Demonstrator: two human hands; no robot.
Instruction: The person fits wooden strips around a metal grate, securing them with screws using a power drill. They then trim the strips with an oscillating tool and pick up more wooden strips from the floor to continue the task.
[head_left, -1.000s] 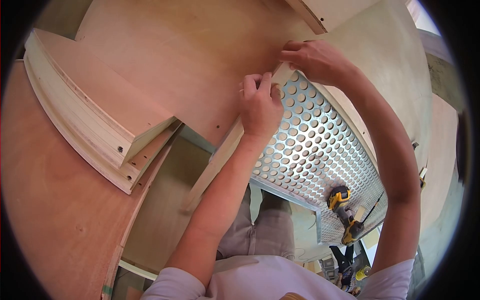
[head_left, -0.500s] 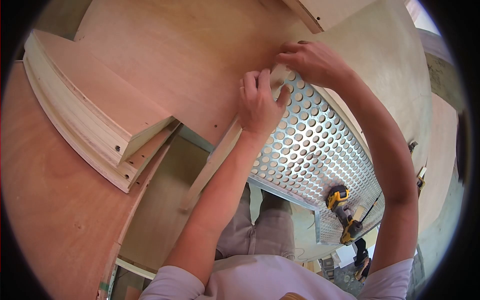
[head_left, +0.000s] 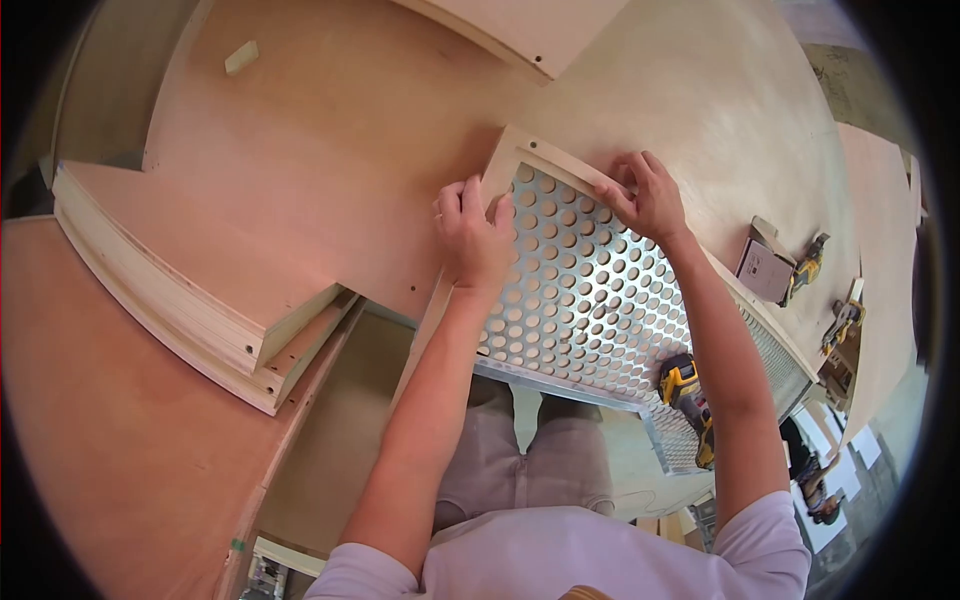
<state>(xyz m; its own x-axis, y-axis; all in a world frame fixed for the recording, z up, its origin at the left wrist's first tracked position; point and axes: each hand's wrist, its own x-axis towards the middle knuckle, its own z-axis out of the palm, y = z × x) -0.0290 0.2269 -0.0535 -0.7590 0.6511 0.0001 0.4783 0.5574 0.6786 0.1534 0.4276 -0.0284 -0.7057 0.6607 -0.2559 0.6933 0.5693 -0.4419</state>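
A perforated metal sheet (head_left: pixel 562 285) with round holes lies in front of me, bordered by pale wooden strips that meet at its far corner. My left hand (head_left: pixel 472 235) is closed around the left wooden strip (head_left: pixel 500 172), fingers on the outside and thumb inside. On the far-right edge, my right hand (head_left: pixel 650 203) pinches the other wooden strip (head_left: pixel 560 161), with its thumb over the sheet side and fingers beyond. A screw or dark hole shows near the corner of that strip. Part of the left strip is hidden behind my left forearm.
A yellow-and-black power drill (head_left: pixel 680 385) rests on the sheet, partly behind my right arm. To the right are a small box (head_left: pixel 765 268) and another yellow tool (head_left: pixel 806 265). A stepped curved plywood piece (head_left: pixel 200 290) stands left. A small wood block (head_left: pixel 241 58) lies far left.
My right hand has moved from the far corner down along the right strip. The left strip now lines up along the sheet's left side, its end at the corner. The view has shifted.
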